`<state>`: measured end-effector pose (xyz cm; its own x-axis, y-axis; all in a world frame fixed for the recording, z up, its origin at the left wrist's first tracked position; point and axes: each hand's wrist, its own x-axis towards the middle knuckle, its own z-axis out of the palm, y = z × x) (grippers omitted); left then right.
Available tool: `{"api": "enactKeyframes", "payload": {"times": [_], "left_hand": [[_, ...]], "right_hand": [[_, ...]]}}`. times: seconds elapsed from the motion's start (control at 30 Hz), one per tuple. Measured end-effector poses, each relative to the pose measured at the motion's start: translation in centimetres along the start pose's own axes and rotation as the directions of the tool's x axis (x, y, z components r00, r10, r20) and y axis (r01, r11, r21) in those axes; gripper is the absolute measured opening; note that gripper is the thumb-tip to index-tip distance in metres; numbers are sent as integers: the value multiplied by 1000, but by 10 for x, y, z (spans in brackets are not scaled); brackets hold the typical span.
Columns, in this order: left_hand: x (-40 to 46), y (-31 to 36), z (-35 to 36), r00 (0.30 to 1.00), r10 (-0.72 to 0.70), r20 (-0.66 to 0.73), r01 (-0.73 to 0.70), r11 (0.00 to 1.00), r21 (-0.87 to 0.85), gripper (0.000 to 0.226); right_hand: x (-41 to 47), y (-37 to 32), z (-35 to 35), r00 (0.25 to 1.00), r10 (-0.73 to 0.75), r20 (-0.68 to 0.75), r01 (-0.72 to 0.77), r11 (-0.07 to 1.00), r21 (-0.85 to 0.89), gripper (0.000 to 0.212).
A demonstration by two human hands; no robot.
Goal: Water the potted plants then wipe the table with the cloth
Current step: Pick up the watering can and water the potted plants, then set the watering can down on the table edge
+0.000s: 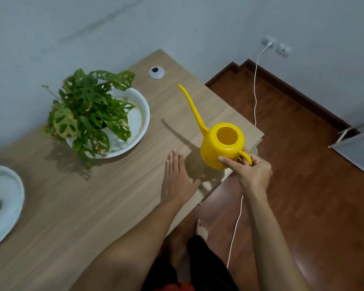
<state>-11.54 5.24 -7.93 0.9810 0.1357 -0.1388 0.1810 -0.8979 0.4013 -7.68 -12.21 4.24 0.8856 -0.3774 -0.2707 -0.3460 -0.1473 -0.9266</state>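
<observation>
Watering can (221,148) — light rigid plastic, we'd judge; right hand (253,172) grip curled round handle; left hand (177,181) flat on worktop (93,206).

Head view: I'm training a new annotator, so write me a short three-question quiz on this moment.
1. True or false: the right hand grips the handle of the yellow watering can.
2. How does the left hand lie? A) curled round the spout B) flat on the wooden table, fingers straight C) holding a cloth
3. Fill in: the can's spout points toward the ____ end of the table, not over the leafy potted plant in the white dish.

Key: 1 true; 2 B; 3 far
</observation>
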Motion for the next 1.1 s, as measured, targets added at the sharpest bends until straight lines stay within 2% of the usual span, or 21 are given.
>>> {"api": "enactKeyframes", "payload": {"times": [0.13, 0.3, 0.47, 0.63, 0.73, 0.87, 1.03, 1.1], "left_hand": [[20, 26, 15, 999, -14, 31, 12, 999, 49, 113], [23, 37, 30, 997, -68, -43, 74, 983, 170, 113], [24, 38, 33, 995, -77, -57, 86, 978, 189, 111], [25, 37, 35, 994, -84, -70, 96, 975, 202, 111], [25, 36, 36, 995, -78, -62, 88, 979, 183, 111], [25, 36, 35, 995, -88, -40, 94, 977, 193, 111], [25, 34, 32, 995, -100, 15, 95, 976, 194, 110], [24, 31, 26, 996, -76, 52, 67, 986, 155, 108]], "right_hand": [[44, 6, -6, 999, 44, 7, -43, 998, -41, 56], [88, 18, -4, 997, 62, 52, -58, 996, -62, 55], [110, 35, -3, 993, 96, 62, -89, 991, -96, 58], [118, 53, -6, 992, 63, 112, -48, 990, -133, 50], [120, 51, -12, 991, 13, 131, 8, 987, -159, 61], [121, 45, -16, 990, -47, 132, 78, 967, -243, 50], [96, 23, -8, 986, -107, 126, 142, 938, -315, 85], [81, 19, -2, 973, -204, 107, 229, 907, -352, 96]]}}
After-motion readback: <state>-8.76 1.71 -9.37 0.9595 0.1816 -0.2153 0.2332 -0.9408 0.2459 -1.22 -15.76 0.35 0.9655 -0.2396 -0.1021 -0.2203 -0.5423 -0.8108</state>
